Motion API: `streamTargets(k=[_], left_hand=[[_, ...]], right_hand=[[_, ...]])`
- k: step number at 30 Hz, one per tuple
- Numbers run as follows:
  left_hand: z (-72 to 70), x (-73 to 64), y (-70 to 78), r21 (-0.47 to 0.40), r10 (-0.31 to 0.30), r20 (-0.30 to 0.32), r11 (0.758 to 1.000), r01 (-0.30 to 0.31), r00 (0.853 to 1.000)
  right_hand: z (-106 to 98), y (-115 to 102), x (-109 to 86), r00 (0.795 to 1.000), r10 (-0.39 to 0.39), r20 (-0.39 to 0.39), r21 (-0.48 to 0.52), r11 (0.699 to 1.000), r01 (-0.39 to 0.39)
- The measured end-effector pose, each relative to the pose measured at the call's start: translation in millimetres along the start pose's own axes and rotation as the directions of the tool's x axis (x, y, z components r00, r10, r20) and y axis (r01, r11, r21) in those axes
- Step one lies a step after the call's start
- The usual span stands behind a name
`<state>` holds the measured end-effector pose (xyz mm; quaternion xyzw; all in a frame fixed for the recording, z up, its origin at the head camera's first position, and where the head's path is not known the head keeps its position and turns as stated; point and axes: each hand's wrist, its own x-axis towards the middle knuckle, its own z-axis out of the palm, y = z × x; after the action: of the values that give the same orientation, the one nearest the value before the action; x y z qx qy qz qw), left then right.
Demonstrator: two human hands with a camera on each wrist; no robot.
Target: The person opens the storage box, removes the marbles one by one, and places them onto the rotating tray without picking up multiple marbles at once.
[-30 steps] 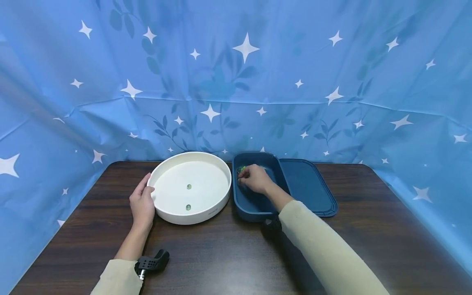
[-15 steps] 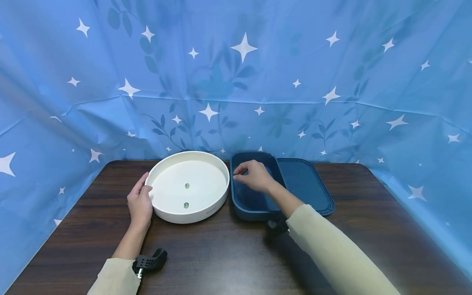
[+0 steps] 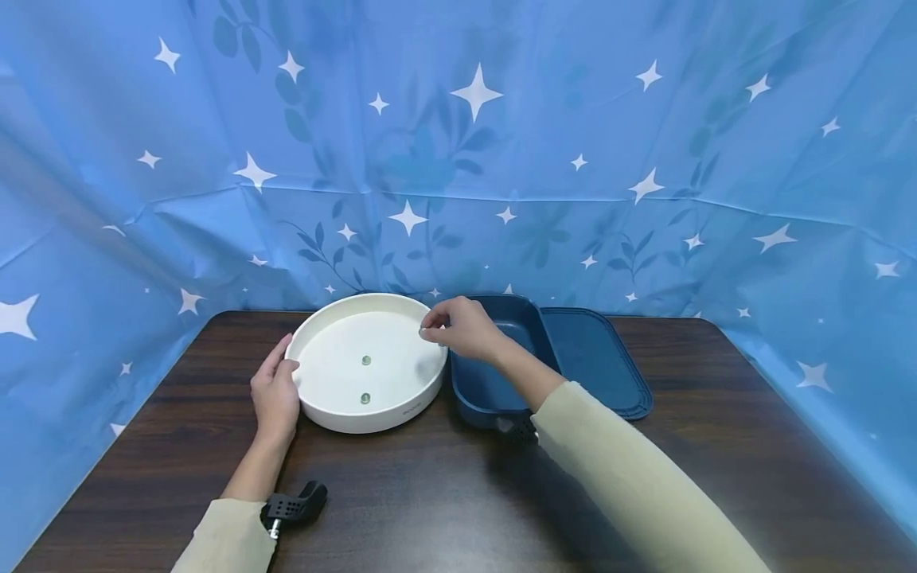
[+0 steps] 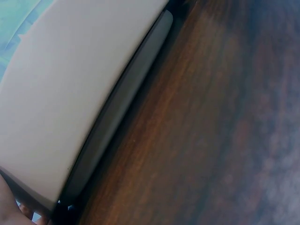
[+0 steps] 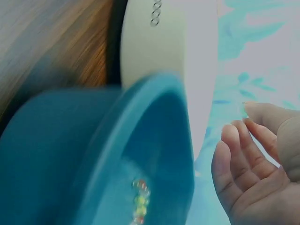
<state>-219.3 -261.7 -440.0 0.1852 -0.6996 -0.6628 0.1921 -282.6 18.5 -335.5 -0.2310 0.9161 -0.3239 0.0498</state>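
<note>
A round white tray (image 3: 337, 334) with a raised rim stands on the table. Two small greenish glass marbles (image 3: 366, 360) lie apart on its floor. My left hand (image 3: 275, 394) grips the tray's left rim, thumb over the edge and fingers along the outer wall; only a bit of that hand (image 4: 11, 206) shows in the left wrist view. Above the tray's right rim, my right hand (image 3: 466, 328) pinches a small greenish marble (image 5: 244, 110) between thumb and forefinger, mostly covered by the fingertips. Several colourful clear marbles (image 5: 140, 199) lie inside the deep blue box (image 3: 494, 418).
Partly behind the box, to its right, lies a flat blue lid (image 3: 598, 362). Box and tray stand close side by side on the dark wooden table (image 3: 401, 509). A blue star-patterned curtain (image 3: 559, 119) hangs behind and around the table.
My right hand has lifted out of the blue box with a marble and moved left over the tray's right rim. My left hand keeps its grip on the tray.
</note>
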Motion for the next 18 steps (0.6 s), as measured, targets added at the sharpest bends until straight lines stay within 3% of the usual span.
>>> streamTargets(k=[9, 18], left_hand=[[1.9, 1.4, -4.4, -0.022, 0.002, 0.009, 1.000, -0.002, 1.000], [0.1, 1.7, -1.5, -0.022, 0.010, -0.002, 1.000, -0.010, 1.000]], right_hand=[[28.9, -14.4, 22.6, 0.998, -0.003, 0.070, 0.024, 1.000, 0.001], [62.2, -9.5, 43.8, 0.998, 0.041, 0.049, 0.025, 0.999, -0.042]])
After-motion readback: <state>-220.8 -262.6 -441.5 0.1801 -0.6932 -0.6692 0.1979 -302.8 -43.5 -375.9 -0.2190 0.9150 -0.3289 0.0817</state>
